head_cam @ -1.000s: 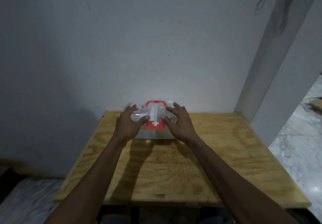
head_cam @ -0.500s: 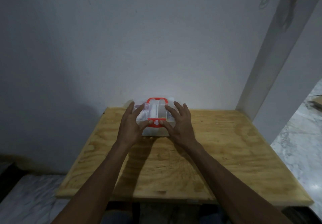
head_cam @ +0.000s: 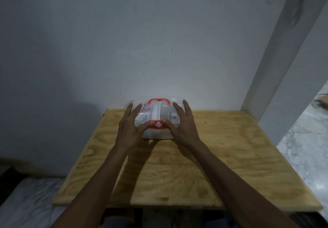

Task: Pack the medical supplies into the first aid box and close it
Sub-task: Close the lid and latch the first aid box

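At 12 o'clock on the table [head_cam: 221,156], against the wall, sits the first aid box [head_cam: 156,128], lid down, long axis 9-to-3. Left hand [head_cam: 128,130] and right hand [head_cam: 183,127] flank it, equally near, fingers spread, gripping nothing (both thumbs press the red latch [head_cam: 157,124]).

One view only, wide-angle cam on my head, so nothing overlaps with a second view. It faces forward and tilted down, toward the wall [head_cam: 159,41] straight ahead. Both my forearms enter from the bottom edge and run up to mid-frame. The counter [head_cam: 221,156] fills the lower half, near edge close to the bottom, far edge against the wall. The first aid box [head_cam: 156,133] sits at arm's reach, centre frame, small in the picture. Lens distortion bends the pillar [head_cam: 284,50] on the right; floor [head_cam: 305,139] shows at both lower corners.
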{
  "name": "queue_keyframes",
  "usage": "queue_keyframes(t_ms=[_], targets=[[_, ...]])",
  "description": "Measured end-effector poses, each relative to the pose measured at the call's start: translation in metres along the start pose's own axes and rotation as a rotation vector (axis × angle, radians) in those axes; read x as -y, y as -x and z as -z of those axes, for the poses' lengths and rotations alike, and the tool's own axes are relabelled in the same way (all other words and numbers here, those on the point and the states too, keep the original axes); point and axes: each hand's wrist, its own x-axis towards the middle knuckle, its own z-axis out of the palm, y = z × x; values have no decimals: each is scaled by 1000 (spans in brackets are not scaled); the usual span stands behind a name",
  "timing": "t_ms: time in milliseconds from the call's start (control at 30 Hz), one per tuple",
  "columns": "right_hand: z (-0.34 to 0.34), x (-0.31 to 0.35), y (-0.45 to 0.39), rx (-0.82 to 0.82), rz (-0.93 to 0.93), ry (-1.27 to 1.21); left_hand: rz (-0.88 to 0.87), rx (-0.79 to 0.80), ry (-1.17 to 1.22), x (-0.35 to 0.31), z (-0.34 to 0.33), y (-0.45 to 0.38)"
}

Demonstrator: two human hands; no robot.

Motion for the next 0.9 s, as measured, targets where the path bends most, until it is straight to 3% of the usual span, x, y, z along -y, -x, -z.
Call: queue_keyframes(t_ms=[900], targets=[[-23,-13,-66,55,-13,37,7,-11,-40,20,-10,-61]])
